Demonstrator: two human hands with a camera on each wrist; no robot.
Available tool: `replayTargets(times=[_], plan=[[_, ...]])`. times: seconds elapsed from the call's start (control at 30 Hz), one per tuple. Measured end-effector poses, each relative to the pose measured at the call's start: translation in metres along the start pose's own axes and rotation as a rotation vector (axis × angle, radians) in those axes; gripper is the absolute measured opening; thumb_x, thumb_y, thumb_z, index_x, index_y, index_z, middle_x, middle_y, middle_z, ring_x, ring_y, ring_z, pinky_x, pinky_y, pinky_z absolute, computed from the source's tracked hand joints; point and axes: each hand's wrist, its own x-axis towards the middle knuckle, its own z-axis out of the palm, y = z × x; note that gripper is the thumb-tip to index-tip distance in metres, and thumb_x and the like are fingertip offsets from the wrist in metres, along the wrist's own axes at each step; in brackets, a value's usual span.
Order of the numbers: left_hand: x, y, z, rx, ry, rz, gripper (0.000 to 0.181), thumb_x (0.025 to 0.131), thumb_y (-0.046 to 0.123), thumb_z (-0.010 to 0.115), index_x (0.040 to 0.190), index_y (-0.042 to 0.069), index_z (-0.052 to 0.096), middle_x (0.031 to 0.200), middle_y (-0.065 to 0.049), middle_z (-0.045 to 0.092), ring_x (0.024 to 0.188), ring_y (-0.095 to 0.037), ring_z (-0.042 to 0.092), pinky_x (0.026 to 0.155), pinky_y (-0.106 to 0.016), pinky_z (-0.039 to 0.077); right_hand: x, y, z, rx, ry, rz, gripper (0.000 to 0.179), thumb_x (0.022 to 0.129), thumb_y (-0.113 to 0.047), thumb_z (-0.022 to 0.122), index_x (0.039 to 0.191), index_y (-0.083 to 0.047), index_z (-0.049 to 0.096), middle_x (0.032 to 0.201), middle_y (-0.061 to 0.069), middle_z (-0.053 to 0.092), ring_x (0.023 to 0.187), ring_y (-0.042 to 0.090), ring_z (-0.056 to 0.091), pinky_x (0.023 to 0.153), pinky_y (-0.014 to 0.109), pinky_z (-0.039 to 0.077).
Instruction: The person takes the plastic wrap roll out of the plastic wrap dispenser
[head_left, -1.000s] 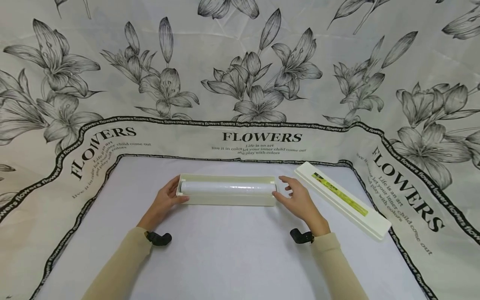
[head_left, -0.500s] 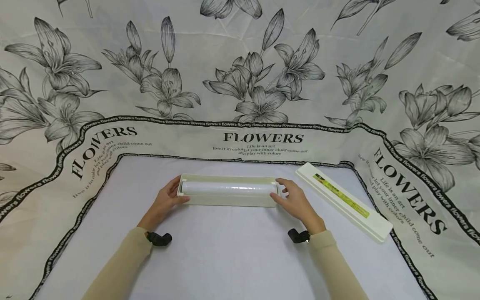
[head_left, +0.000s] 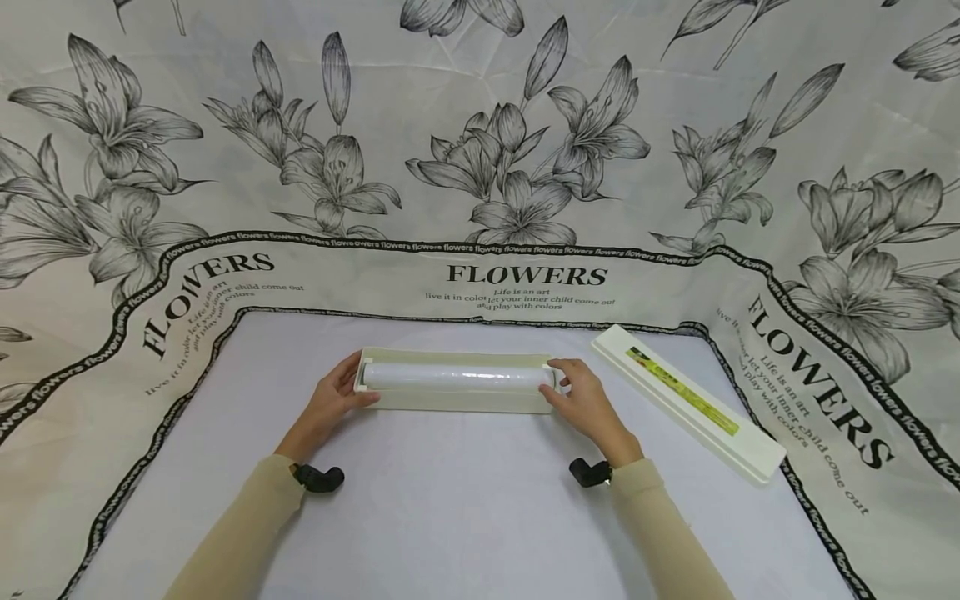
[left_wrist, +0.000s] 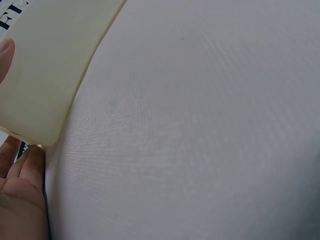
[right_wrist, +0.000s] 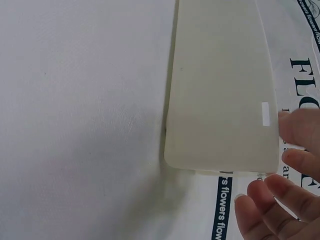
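A long cream plastic box (head_left: 461, 402) lies uncovered on the white tabletop, with a shiny roll of plastic wrap (head_left: 457, 376) inside it. My left hand (head_left: 330, 396) grips the box's left end, thumb on the front wall and fingers behind the end. At the opposite end, the thumb and forefinger of my right hand (head_left: 588, 400) reach over the rim and pinch the roll's right end. Its other fingers (right_wrist: 252, 212) are bent loosely outside the end wall. The front wall (right_wrist: 220, 100) hides the roll from the right wrist view. Only the box's outer wall (left_wrist: 42, 75) shows in the left wrist view.
A long white lid (head_left: 686, 404) with a yellow-green label lies aslant to the right of the box, near the table's edge. Flower-printed cloth (head_left: 517, 167) rises behind and borders both sides. Plain white tabletop (head_left: 457, 500) spreads in front.
My right hand has moved slightly left, from just beside the box's right end to over its rim, thumb and forefinger at the roll's end. Left hand, box and lid stay put.
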Motion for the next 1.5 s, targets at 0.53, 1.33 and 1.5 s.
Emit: replayTargets(times=[0.53, 1.33, 1.5], plan=[[-0.005, -0.001, 0.006, -0.046, 0.009, 0.033, 0.097, 0.088, 0.012, 0.082, 0.165, 0.015, 0.023, 0.168, -0.010, 0.031, 0.153, -0.031, 0.035, 0.099, -0.010, 0.048, 0.010, -0.004, 0.005, -0.043, -0.050, -0.002, 0.047, 0.097, -0.012, 0.071, 0.138, 0.006, 0.059, 0.136, 0.030, 0.059, 0.104, 0.036, 0.064, 0.088, 0.050, 0.057], [-0.003, -0.002, 0.005, -0.032, 0.014, 0.056, 0.097, 0.089, 0.015, 0.081, 0.165, 0.013, 0.022, 0.168, -0.012, 0.030, 0.153, -0.032, 0.034, 0.100, -0.008, 0.046, 0.032, -0.011, -0.008, -0.070, -0.259, 0.032, 0.056, 0.094, -0.017, 0.075, 0.139, 0.010, 0.056, 0.141, 0.030, 0.057, 0.127, 0.042, 0.058, 0.109, 0.055, 0.048], [-0.003, -0.005, 0.003, -0.032, 0.008, 0.073, 0.095, 0.090, 0.012, 0.080, 0.165, 0.011, 0.022, 0.168, -0.014, 0.029, 0.153, -0.033, 0.033, 0.101, -0.008, 0.045, 0.034, -0.011, -0.007, -0.060, -0.283, 0.054, 0.058, 0.094, -0.018, 0.076, 0.140, 0.009, 0.055, 0.136, 0.028, 0.059, 0.125, 0.041, 0.058, 0.110, 0.056, 0.047]])
